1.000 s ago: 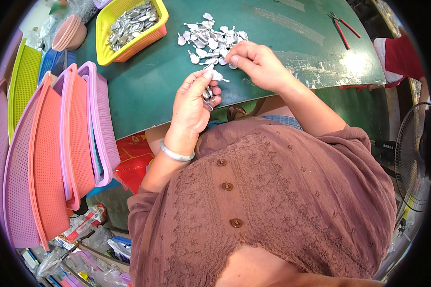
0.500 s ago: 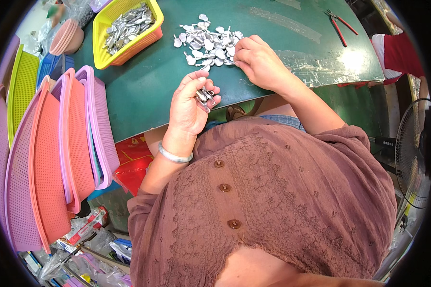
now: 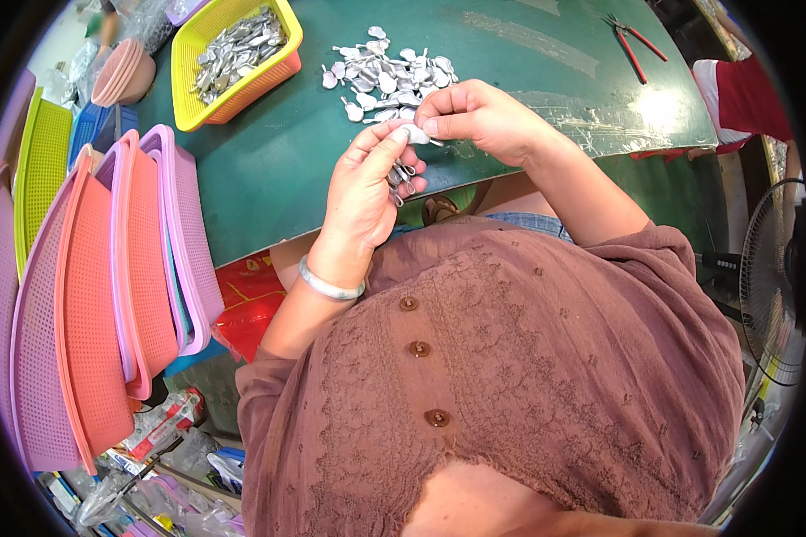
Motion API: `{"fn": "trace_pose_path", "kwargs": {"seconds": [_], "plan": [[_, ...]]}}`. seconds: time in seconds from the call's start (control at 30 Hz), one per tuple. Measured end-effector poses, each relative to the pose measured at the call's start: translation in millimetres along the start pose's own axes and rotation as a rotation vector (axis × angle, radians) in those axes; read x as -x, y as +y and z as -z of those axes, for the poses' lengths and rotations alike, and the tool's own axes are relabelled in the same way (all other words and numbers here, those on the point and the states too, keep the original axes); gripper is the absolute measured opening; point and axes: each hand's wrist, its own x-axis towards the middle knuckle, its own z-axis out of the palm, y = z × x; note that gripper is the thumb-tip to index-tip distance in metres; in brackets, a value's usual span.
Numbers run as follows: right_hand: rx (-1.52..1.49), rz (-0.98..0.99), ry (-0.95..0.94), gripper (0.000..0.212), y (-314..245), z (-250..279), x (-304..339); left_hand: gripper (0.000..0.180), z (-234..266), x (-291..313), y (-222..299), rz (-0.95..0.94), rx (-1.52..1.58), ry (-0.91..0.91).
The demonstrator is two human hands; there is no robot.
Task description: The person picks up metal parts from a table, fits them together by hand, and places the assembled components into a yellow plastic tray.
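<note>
My left hand (image 3: 356,188) is closed, with several small spoon-shaped grey metal pieces (image 3: 399,182) held in its curled fingers. Between its thumb and forefinger sits one more metal piece (image 3: 415,134), its narrow end pointing right. My right hand (image 3: 484,121) meets the left at this piece, thumb and forefinger pinched at its edge; its other fingers are folded in. Just beyond both hands, a loose heap of the same metal pieces (image 3: 387,80) is spread on the green table (image 3: 269,179).
A yellow basket (image 3: 186,80), nested in an orange one, holds many such pieces at the far left. Red-handled pliers (image 3: 634,54) lie at the far right. Stacked plastic baskets (image 3: 94,304) crowd the left side. A fan (image 3: 773,277) stands at right; another person's red sleeve (image 3: 754,100) shows beyond the table.
My right hand has come back from the heap toward my left hand. A metal piece now shows between the two hands' fingertips. My left hand has shifted slightly right.
</note>
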Motion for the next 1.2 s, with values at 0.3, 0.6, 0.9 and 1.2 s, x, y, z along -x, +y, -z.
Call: {"fn": "trace_pose_path", "kwargs": {"seconds": [0.3,0.6,0.9,1.2], "plan": [[1.073,0.491,0.401,0.014,15,5,-11,0.015,12,-2,-1,0.017,0.235,0.033],[1.146,0.518,0.407,0.011,19,1,-21,0.011,19,-3,-2,0.032,0.217,0.033],[0.457,0.122,0.244,0.014,4,3,-15,0.018,15,-2,0,0.012,0.173,0.004],[0.299,0.055,0.042,0.015,-7,0,-8,0.019,4,-2,1,-0.007,0.093,0.030]]}}
